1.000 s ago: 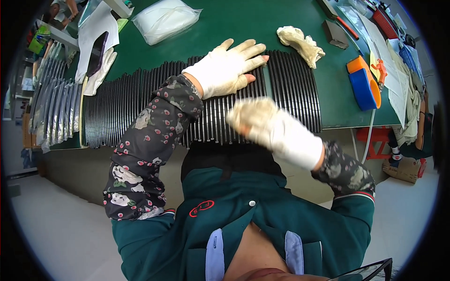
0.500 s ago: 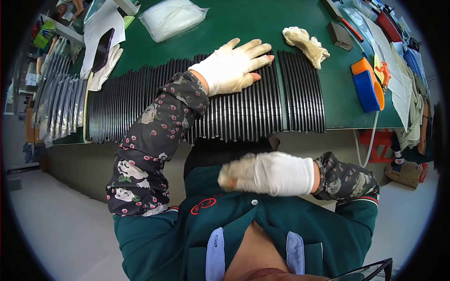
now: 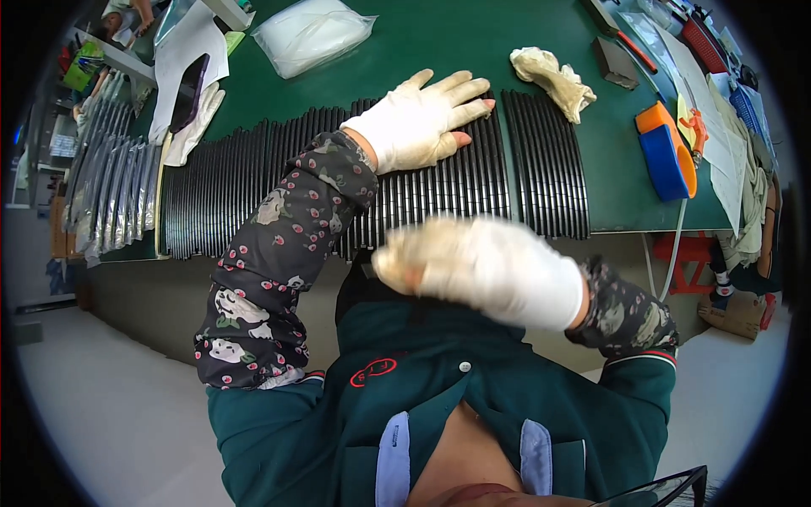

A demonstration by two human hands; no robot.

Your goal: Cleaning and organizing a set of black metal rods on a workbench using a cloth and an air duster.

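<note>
A long row of thin black strips (image 3: 253,177) stands packed side by side along the near edge of a green table (image 3: 439,42). My left hand (image 3: 418,122), in a white glove, lies flat on top of the strips with fingers spread, pointing right. My right hand (image 3: 481,266), also gloved, is blurred in front of my chest, below the table edge, fingers curled loosely; nothing shows in it. A short separate group of black strips (image 3: 549,160) sits just right of my left hand.
A crumpled cream glove (image 3: 553,76) lies behind the strips. A clear plastic bag (image 3: 312,34) sits at the back. Orange and blue blocks (image 3: 667,152), papers and tools lie at the right. More strips in grey trays (image 3: 101,194) and white paper (image 3: 190,63) are at the left.
My right hand dropped from the strips down to my chest, then rose again toward the table edge. My left hand stayed flat on the strips.
</note>
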